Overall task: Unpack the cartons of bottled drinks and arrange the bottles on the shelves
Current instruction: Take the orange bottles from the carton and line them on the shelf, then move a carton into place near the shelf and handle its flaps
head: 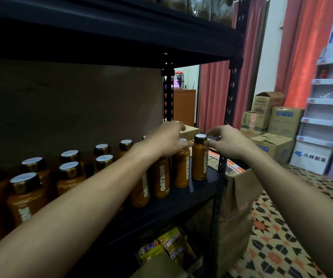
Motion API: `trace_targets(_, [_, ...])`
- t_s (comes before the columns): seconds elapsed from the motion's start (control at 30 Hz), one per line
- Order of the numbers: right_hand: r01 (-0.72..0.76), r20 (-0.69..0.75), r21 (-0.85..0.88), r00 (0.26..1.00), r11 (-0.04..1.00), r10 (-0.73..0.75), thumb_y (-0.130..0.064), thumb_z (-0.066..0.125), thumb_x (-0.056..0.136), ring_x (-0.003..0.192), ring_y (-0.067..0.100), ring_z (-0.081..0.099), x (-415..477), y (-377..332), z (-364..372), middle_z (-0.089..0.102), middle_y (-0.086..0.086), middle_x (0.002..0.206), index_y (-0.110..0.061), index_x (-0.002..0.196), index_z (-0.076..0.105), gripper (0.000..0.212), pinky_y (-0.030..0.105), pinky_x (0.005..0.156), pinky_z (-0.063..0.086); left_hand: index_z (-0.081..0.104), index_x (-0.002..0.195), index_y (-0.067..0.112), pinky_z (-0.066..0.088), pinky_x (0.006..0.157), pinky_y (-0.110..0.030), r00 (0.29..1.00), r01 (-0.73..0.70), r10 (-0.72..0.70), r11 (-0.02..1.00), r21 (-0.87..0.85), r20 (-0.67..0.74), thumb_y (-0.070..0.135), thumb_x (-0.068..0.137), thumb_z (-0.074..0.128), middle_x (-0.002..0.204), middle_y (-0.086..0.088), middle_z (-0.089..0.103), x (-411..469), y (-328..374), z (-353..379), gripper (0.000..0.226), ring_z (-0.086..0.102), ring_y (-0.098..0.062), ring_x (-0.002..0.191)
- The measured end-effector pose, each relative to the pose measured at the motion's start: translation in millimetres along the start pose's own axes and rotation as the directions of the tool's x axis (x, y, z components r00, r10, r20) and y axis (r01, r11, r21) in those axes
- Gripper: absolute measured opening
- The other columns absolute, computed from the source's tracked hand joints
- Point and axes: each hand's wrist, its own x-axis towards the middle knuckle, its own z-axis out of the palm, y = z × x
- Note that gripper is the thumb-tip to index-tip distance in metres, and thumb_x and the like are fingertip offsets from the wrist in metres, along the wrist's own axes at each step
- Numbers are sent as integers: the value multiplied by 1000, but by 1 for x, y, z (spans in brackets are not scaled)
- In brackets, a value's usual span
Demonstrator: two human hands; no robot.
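Several orange drink bottles with black caps [69,173] stand in rows on the black shelf [181,205]. My left hand [167,139] lies palm down over the tops of the bottles near the row's right end, fingers spread toward one bottle [181,169]. My right hand [229,143] pinches the cap and neck of the rightmost bottle [199,161], which stands upright on the shelf. An open brown carton [237,189] sits just right of the shelf post; its inside is hidden.
A small cardboard box [190,129] lies behind my hands. Stacked cartons [272,121] and a white display stand [322,121] are at the right, before red curtains. Snack packets [171,245] fill the lower shelf. The upper shelf [121,37] hangs close overhead. The floor is patterned tile.
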Motion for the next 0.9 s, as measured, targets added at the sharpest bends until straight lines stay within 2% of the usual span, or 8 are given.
trace_targets(0.17, [-5,-46,30,999,1000,6,-37,65,97,116,20,61,-59,6,1,66,3,128,-16,132,65,41,35,93,49,61,130,20,43,98,-21,980,-125,84,964,-234,-178,38,92,67,129,5,61,-52,14,5,43,55,-6,118])
trace_targets(0.27, [-47,-22,22,999,999,48,-35,66,97,110,13,59,-98,17,10,67,-2,124,-19,129,67,36,31,91,46,63,126,23,41,92,-13,979,-133,72,935,-329,-189,36,92,67,124,10,63,-89,22,19,36,55,0,113])
trace_targets(0.4, [-100,23,6,995,995,100,-33,68,95,110,17,63,-147,32,29,69,0,117,-18,121,70,30,29,90,47,64,124,23,46,96,-22,995,-92,71,937,-338,-75,38,92,67,120,10,64,-132,27,55,36,58,-3,110])
trace_targets(0.53, [-171,91,-35,981,985,173,-39,67,95,108,15,63,-183,52,51,66,-6,109,-23,123,69,32,29,85,47,63,127,22,42,88,-17,993,-45,78,941,-335,87,40,91,67,121,8,66,-168,22,100,40,59,-2,106])
trace_targets(0.6, [-198,137,-47,970,979,202,-39,66,95,107,17,65,-199,64,68,68,-4,112,-22,123,68,33,32,86,51,63,128,19,42,84,-17,982,5,57,947,-320,182,39,91,68,120,6,67,-185,16,128,42,60,-5,103])
trace_targets(0.67, [-237,189,-67,951,969,246,-38,65,96,108,18,65,-215,76,88,68,0,119,-19,126,66,36,34,85,53,63,127,15,45,86,-22,961,61,17,960,-275,276,37,89,70,120,-1,67,-200,6,159,44,62,-13,107])
trace_targets(0.73, [-290,249,-78,921,954,301,-35,65,97,112,21,64,-232,91,112,66,4,126,-15,131,62,39,37,91,55,61,128,10,46,94,-29,921,128,-40,971,-204,387,36,88,71,125,-10,65,-218,-9,192,49,60,-24,116])
trace_targets(0.9, [-371,395,-148,828,917,398,-31,68,95,111,27,64,-259,126,168,65,10,125,-10,130,59,42,45,94,57,51,138,9,41,105,-32,794,312,-237,949,-41,559,40,86,71,138,-12,55,-254,-55,253,63,53,-27,125])
